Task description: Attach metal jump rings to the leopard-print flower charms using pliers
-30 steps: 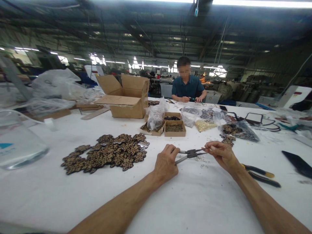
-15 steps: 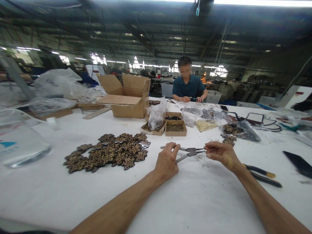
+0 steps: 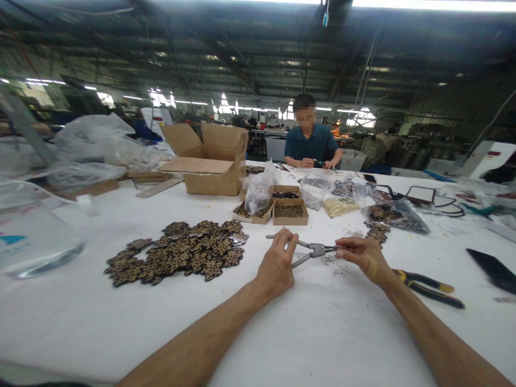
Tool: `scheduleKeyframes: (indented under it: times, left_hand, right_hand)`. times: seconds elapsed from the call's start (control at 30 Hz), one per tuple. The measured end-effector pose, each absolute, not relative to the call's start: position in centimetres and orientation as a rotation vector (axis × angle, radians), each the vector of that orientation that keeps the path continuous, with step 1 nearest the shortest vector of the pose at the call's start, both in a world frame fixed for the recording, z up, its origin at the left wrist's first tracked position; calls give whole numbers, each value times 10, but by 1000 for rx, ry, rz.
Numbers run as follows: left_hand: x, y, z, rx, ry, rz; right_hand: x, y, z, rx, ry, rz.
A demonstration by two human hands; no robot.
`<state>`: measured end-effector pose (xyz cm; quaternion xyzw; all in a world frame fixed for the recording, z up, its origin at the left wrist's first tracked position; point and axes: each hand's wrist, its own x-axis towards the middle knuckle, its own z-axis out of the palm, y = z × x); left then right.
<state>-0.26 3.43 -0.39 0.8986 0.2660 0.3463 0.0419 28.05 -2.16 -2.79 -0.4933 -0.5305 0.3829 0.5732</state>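
Note:
My left hand (image 3: pixel 277 266) is wrapped round the handles of grey metal pliers (image 3: pixel 318 249), whose jaws point right. At the jaw tips, the fingers of my right hand (image 3: pixel 365 257) are pinched together; whatever they hold is too small to make out. Small metal rings (image 3: pixel 337 265) lie scattered on the white table just below the jaws. To the left of my left hand spreads a pile of leopard-print pieces (image 3: pixel 189 250) with dark edges. Yellow-and-black pliers (image 3: pixel 429 286) rest beside my right wrist.
Small boxes of metal parts (image 3: pixel 289 212), plastic bags (image 3: pixel 316 191) and an open carton (image 3: pixel 215 172) stand farther back. Across the table (image 3: pixel 322 333) a person (image 3: pixel 310 141) works with a tool. A dark flat object (image 3: pixel 492 269) lies far right.
My right hand has shifted slightly left and remains at the jaw tips. The handles and jaws of the grey pliers look closer together than before.

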Motion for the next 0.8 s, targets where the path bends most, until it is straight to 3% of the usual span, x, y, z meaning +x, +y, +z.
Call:
scheduleKeyframes:
  times: [0.8]
  left_hand:
    - [-1, 32, 3, 2771, 791, 1167]
  right_hand:
    - [277, -18, -33, -800, -871, 1269]
